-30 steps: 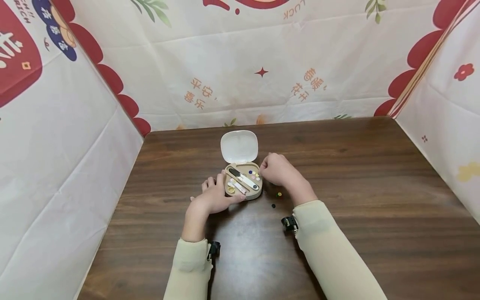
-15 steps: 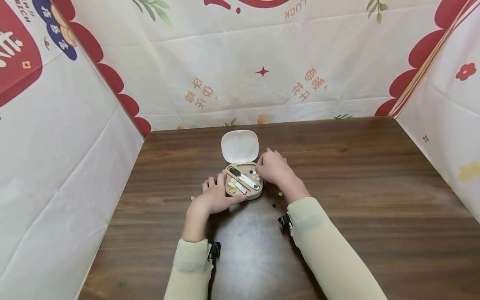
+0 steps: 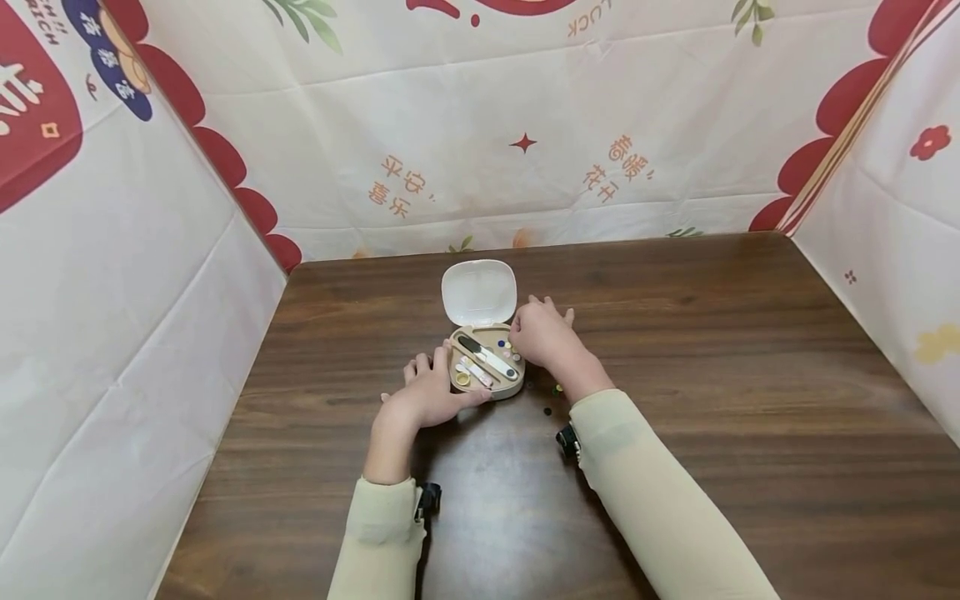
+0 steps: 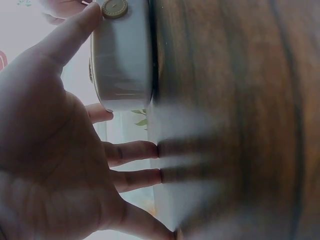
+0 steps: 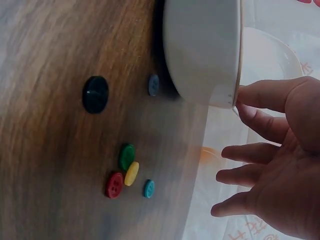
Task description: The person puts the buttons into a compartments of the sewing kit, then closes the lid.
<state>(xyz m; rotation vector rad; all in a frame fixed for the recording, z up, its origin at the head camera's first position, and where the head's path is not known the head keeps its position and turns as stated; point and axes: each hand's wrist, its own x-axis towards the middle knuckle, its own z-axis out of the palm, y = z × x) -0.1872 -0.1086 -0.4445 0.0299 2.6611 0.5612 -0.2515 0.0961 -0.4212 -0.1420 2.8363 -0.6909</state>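
Observation:
A small beige box (image 3: 486,364) lies on the wooden table (image 3: 712,358) with its white lid (image 3: 478,292) swung open; inside are a small clipper, a yellow ring and coloured buttons. My left hand (image 3: 429,390) rests against the box's near-left side, thumb straight along its wall (image 4: 122,55), the other fingers (image 4: 135,150) straight with their tips on the table. My right hand (image 3: 540,333) hovers at the box's right rim, fingers loosely spread and empty; a fingertip (image 5: 248,95) touches the rim of the box (image 5: 202,50).
Loose buttons lie on the table right of the box: a black button (image 5: 95,94), a blue button (image 5: 153,85), a green button (image 5: 126,156), a yellow button (image 5: 132,173), a red button (image 5: 114,185) and another blue one. Printed cloth walls (image 3: 525,125) enclose the table on three sides.
My right hand has moved left over the box's right rim, and its curled fingers have spread out. The left hand and the box have stayed put.

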